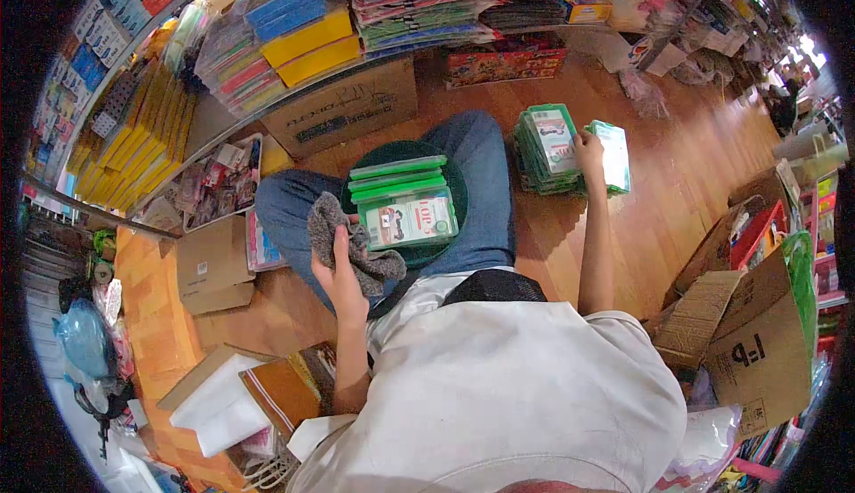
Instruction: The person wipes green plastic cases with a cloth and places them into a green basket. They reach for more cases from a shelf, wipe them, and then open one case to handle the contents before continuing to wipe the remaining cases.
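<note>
My left hand (343, 270) is wrapped round a crumpled grey cloth (331, 230), beside my lap. Several green plastic cases (412, 219) with white printed labels rest there on a dark green round surface (456, 186); the nearest lies flat, and others behind it show their edges. On the floor to the right stands a stack of similar cases (547, 141). My right hand (589, 151) is closed on the edge of a green-edged case (614, 159) alongside that stack. Whether this case rests on others is hidden.
A cardboard box (343, 105) sits under the loaded shelf in front, with a red box (505, 61) beside it. Open cartons (757, 342) crowd my right side. At the left are a brown carton (214, 266), a goods bin (223, 181) and plastic bags (85, 337).
</note>
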A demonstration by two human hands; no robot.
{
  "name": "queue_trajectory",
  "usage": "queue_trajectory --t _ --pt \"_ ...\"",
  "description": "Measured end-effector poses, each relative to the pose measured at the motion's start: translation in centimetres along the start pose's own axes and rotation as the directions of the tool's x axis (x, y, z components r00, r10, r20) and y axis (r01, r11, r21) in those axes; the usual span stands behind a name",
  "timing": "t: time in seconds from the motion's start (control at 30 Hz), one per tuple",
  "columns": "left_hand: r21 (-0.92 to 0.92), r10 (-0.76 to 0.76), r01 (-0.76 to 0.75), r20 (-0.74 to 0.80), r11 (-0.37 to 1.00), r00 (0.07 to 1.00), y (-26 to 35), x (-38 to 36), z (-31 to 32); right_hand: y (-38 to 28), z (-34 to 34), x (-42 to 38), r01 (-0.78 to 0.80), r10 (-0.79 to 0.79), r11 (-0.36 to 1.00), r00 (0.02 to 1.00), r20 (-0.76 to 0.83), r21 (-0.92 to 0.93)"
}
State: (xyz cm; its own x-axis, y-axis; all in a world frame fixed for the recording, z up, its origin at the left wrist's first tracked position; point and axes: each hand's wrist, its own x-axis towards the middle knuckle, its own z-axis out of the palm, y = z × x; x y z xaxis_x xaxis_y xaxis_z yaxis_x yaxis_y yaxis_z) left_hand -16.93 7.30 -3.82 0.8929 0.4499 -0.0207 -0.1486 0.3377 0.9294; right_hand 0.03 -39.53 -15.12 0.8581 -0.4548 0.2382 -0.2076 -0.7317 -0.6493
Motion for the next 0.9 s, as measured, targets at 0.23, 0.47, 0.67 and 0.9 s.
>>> queue_trajectory --t 0.23,0.47,0.67,0.9 --pt "-0.01 0.016 -0.016 0.019 1.0 1.0 -0.3 0.0 0.0 -3.3 -0.5 -2.1 0.101 -0.1 0.973 0.995 0.013 -0.207" --pt "0.029 -0.025 0.026 -0.031 0.999 0.999 0.0 0.2 -0.1 -15.9 -1.1 -6.5 0.49 -0.481 0.869 0.869 -0.115 0.065" --pt "-0.24 -0.083 0.062 -0.079 0.969 0.993 0.3 1.5 -1.1 -23.3 4.1 -12.4 0.656 -0.745 0.667 0.58 0.33 0.354" --pt "-0.346 -0.126 0.083 -0.102 0.935 0.987 1.0 3.6 -4.4 -23.4 6.0 -12.1 0.551 -0.7 0.713 0.592 0.399 0.433"
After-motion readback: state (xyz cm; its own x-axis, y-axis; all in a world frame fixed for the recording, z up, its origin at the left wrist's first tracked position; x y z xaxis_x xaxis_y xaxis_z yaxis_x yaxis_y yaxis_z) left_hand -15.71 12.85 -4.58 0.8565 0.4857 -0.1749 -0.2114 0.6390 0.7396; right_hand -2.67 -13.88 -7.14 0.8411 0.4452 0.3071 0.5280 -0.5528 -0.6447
